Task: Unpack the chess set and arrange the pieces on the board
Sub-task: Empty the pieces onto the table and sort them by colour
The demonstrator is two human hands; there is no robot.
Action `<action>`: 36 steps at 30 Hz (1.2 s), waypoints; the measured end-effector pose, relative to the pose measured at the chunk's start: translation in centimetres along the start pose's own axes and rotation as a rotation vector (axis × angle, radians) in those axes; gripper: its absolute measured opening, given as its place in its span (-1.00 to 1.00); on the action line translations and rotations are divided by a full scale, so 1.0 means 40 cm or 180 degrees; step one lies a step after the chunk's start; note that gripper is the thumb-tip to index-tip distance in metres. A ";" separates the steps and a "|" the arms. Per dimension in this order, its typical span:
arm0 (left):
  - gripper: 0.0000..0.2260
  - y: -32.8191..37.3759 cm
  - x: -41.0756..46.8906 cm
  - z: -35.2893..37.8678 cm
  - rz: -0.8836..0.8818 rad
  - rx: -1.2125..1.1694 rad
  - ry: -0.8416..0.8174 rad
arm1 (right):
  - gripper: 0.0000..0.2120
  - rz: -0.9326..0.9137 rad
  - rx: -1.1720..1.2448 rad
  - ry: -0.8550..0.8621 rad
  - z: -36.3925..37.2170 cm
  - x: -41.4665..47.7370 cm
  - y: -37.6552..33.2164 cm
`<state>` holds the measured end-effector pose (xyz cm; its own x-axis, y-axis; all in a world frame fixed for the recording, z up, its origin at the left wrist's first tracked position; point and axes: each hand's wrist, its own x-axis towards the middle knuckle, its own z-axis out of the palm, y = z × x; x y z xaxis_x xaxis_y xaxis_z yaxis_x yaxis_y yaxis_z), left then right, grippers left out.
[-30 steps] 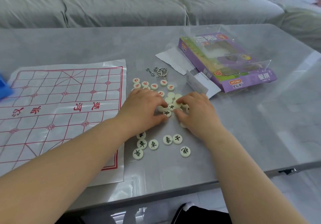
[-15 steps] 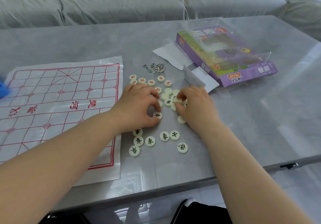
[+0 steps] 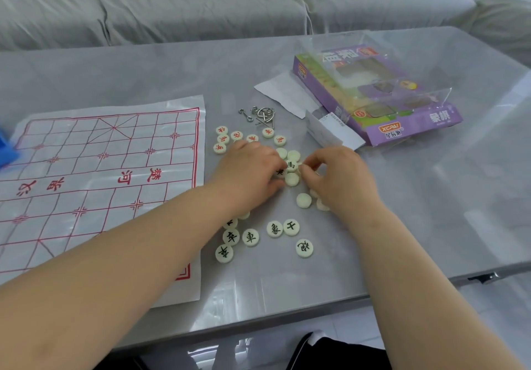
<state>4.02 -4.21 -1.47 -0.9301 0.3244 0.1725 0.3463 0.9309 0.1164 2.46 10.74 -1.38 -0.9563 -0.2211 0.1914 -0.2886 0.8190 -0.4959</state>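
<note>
A thin paper chess board with red lines lies flat on the left of the grey table. Round cream chess pieces are scattered to its right: red-lettered ones at the back, black-lettered ones at the front, face-down blanks in the middle. My left hand rests over the middle pile, thumb and fingers pinching a black-lettered piece. My right hand faces it, fingertips bunched at the pile beside a horse piece; what they grip is hidden.
The purple game box with its clear lid lies at the back right, white leaflets beside it. A metal wire puzzle sits behind the pieces. A blue object pokes in at the left edge. A grey sofa is beyond.
Both hands stay at the middle pile and their fingers have shifted among the pieces. A face-down piece now lies exposed below my right hand's fingers. The camera has tilted slightly.
</note>
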 end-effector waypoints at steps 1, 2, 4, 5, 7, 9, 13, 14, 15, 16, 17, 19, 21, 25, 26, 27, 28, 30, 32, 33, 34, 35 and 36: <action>-0.70 0.004 0.012 0.007 -0.0016 0.0054 0.0017 | -0.82 0.0008 -0.0027 0.0020 -0.003 -0.001 0.001; -0.70 0.004 0.021 0.012 -0.0006 0.0113 0.0062 | -0.81 0.0017 -0.0023 0.0039 -0.007 -0.004 0.001; -0.71 0.000 0.030 0.015 0.0045 0.0186 0.0113 | -0.82 0.0106 0.0109 0.0063 -0.017 -0.008 0.003; -0.71 -0.002 0.030 0.014 0.0048 0.0180 0.0109 | -0.82 0.0206 0.0233 0.0048 -0.023 -0.010 0.005; -0.72 -0.006 0.021 0.011 0.0036 0.0186 0.0100 | -0.84 0.0491 0.0556 -0.0050 -0.036 -0.015 0.013; -0.73 -0.011 0.004 0.007 0.0010 0.0214 0.0127 | -0.81 0.0778 0.0859 -0.0228 -0.049 -0.018 0.023; -0.75 -0.020 -0.040 -0.006 -0.0055 0.0066 0.0186 | -0.73 0.1063 0.1066 -0.0741 -0.073 -0.041 0.039; -0.76 -0.021 -0.051 -0.010 -0.0053 0.0012 0.0193 | -0.72 0.1096 0.1053 -0.0824 -0.078 -0.051 0.042; -0.77 -0.020 -0.062 -0.014 -0.0061 -0.0063 0.0195 | -0.72 0.1115 0.1057 -0.0864 -0.084 -0.061 0.045; -0.78 -0.020 -0.075 -0.017 -0.0067 -0.0144 0.0202 | -0.72 0.1124 0.1069 -0.0872 -0.089 -0.071 0.048; -0.79 -0.021 -0.086 -0.020 -0.0070 -0.0216 0.0202 | -0.74 0.1130 0.1063 -0.0868 -0.095 -0.080 0.052; -0.79 -0.021 -0.109 -0.024 -0.0090 -0.0322 0.0137 | -0.79 0.1141 0.0966 -0.0891 -0.104 -0.095 0.056; -0.78 -0.024 -0.125 -0.025 -0.0123 -0.0402 0.0086 | -0.83 0.1123 0.0804 -0.0930 -0.107 -0.102 0.057; -0.71 -0.026 -0.124 -0.031 -0.0423 -0.0642 0.0322 | -0.81 0.0986 0.0430 -0.0709 -0.100 -0.103 0.052; -0.72 -0.029 -0.120 -0.032 -0.0513 -0.0699 0.0366 | -0.81 0.0957 0.0360 -0.0633 -0.097 -0.103 0.050; -0.73 -0.033 -0.117 -0.034 -0.0598 -0.0760 0.0360 | -0.81 0.0947 0.0332 -0.0596 -0.094 -0.103 0.051; -0.73 -0.038 -0.116 -0.034 -0.0666 -0.0808 0.0313 | -0.81 0.0945 0.0343 -0.0604 -0.094 -0.103 0.053; -0.74 -0.052 -0.121 -0.030 -0.0704 -0.0842 0.0190 | -0.84 0.0915 0.0423 -0.0734 -0.095 -0.106 0.060; -0.74 -0.059 -0.129 -0.025 -0.0663 -0.0855 0.0117 | -0.82 0.0811 0.0399 -0.0901 -0.097 -0.108 0.070; -0.73 -0.059 -0.131 -0.022 -0.0660 -0.0864 0.0124 | -0.81 0.0745 0.0339 -0.0930 -0.096 -0.108 0.073; -0.72 -0.058 -0.131 -0.020 -0.0677 -0.0859 0.0159 | -0.82 0.0679 0.0273 -0.0912 -0.095 -0.107 0.074; -0.71 -0.056 -0.126 -0.018 -0.0701 -0.0826 0.0192 | -0.84 0.0626 0.0224 -0.0879 -0.094 -0.104 0.074; -0.71 -0.055 -0.120 -0.015 -0.0724 -0.0784 0.0206 | -0.86 0.0589 0.0192 -0.0854 -0.093 -0.102 0.072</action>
<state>7.77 -7.91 -1.96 -0.9799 0.0944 0.1759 0.1575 0.9071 0.3904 5.68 15.97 -0.45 -0.9688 -0.2096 -0.1326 -0.1033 0.8272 -0.5523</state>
